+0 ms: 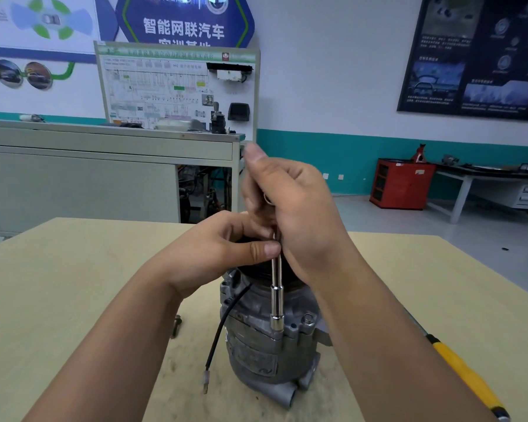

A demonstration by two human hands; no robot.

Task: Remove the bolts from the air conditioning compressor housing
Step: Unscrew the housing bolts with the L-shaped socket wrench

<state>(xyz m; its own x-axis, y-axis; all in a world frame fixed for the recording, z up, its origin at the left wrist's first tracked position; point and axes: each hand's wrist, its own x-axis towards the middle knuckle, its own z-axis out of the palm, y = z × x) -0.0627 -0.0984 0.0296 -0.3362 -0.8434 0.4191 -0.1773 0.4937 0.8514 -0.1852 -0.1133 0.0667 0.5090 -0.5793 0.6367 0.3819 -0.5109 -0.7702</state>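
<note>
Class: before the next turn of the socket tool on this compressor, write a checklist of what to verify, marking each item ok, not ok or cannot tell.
1. Seating: chrome socket down on the grey metal compressor housing: ok.
2. Engagement with the bolt head: cannot tell, hidden.
3. Alignment: chrome extension bar upright: ok.
4. Grip: left hand pinches the bar, right hand grips its top: ok.
5. Support: housing stands unclamped on the beige wooden table: not ok.
6. Clearance: black cable hangs clear of the socket: ok.
</note>
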